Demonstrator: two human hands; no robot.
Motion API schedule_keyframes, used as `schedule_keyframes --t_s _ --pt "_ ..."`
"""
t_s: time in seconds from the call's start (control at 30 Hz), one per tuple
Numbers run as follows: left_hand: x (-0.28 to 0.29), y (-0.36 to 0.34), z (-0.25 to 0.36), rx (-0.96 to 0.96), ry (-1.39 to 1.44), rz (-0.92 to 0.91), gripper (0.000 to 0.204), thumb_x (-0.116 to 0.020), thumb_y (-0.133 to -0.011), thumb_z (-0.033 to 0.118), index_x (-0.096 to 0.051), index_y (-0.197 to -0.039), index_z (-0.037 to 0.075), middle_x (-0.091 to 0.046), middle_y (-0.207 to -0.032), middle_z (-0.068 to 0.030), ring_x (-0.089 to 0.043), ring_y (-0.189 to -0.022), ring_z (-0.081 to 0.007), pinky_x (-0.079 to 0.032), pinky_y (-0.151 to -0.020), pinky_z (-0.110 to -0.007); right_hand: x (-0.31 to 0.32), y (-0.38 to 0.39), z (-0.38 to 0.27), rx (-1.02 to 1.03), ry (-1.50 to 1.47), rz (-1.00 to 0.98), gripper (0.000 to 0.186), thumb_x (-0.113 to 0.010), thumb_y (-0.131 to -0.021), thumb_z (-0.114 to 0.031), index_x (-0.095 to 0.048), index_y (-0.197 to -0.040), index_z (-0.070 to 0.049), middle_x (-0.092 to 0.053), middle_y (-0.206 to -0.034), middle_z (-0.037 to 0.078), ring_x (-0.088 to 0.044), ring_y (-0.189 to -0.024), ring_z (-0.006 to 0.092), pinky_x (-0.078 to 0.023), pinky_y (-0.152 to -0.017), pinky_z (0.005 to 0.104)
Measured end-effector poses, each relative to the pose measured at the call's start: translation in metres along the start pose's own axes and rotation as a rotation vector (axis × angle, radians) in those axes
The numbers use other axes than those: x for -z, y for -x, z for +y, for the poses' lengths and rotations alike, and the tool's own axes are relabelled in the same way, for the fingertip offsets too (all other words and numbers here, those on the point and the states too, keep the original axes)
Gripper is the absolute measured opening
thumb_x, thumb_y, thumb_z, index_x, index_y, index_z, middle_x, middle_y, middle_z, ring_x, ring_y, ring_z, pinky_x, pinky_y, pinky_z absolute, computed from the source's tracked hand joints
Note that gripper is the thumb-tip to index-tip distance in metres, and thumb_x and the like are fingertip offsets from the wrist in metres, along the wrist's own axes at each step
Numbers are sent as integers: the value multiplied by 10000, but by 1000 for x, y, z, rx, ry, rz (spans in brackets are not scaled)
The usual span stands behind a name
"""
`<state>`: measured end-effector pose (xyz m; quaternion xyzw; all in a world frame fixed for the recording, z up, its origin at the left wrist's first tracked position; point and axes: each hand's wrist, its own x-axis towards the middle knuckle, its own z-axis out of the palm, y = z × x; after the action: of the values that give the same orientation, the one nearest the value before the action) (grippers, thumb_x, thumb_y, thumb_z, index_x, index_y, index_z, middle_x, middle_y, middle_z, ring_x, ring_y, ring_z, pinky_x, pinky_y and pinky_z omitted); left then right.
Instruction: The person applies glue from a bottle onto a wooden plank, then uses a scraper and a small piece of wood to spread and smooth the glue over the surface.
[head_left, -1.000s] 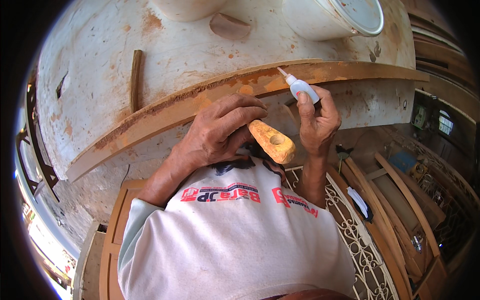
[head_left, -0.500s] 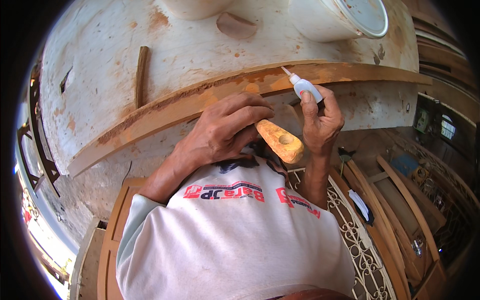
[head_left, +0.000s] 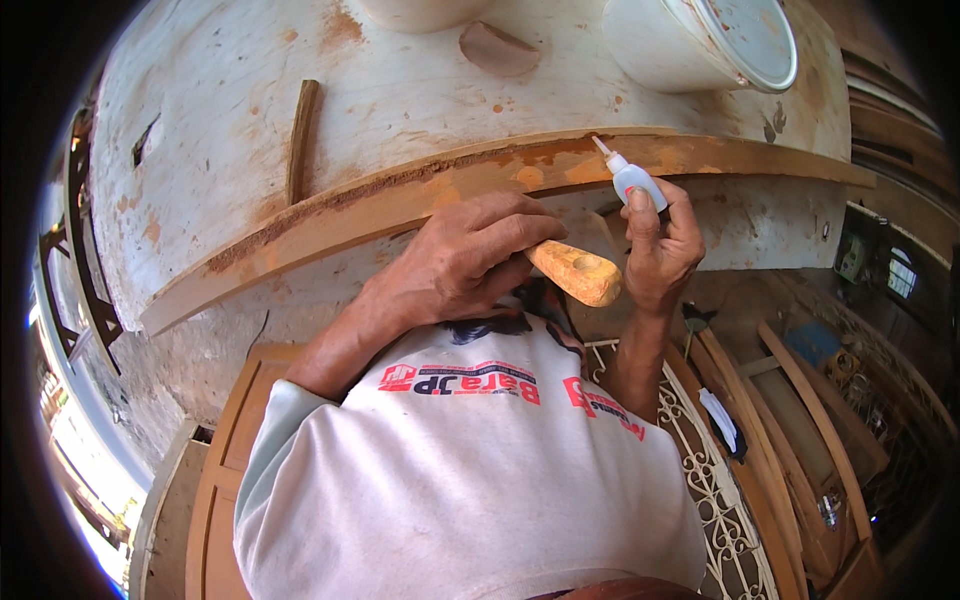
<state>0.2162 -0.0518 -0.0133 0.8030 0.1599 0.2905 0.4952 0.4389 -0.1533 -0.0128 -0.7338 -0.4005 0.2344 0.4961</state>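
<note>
My left hand [head_left: 455,255] is closed around a worn wooden handle [head_left: 578,272], yellowish orange, with a round hollow near its free end. That end points right; the tool's other end is hidden under my fingers. In my right hand [head_left: 662,250] a small white squeeze bottle [head_left: 636,186] with a narrow nozzle is pinched between thumb and fingers. Its nozzle points up and left, over a long wooden board [head_left: 390,212] stained with orange-brown patches. Both hands are at the near side of this board, the left one close to its edge.
The board lies along the near edge of a stained white tabletop [head_left: 400,100]. On the tabletop are a short wooden strip [head_left: 302,140], a brown curved piece [head_left: 500,50] and a white bucket [head_left: 690,45] on its side. A scrolled metal grille [head_left: 725,510] and wooden frames [head_left: 820,430] stand at the right.
The handle in my left hand has tilted up slightly, its free end now higher. The whole view has shifted a little; both hands keep their holds.
</note>
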Motion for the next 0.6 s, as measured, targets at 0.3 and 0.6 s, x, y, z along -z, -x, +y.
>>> schedule_keyframes --t_s 0.3,0.6 --pt "-6 12 0 80 95 -129 416 -720 -774 -18 -642 -1177 48 -700 -1088 -140 -690 -969 -376 -568 -842 -468 -6 10 9 36 -505 -2 300 -620 -1021 -108 -607 -1265 67 -723 -1054 156 -661 -860 151 -552 -779 284" --pt "-13 24 -6 141 295 -181 308 -681 -954 272 -620 -1159 51 -668 -1030 -154 -654 -955 -380 -531 -852 -461 52 1 105 -12 -379 580 309 -674 -1024 -145 -581 -1262 28 -675 -1154 121 -630 -1009 160 -529 -860 317"
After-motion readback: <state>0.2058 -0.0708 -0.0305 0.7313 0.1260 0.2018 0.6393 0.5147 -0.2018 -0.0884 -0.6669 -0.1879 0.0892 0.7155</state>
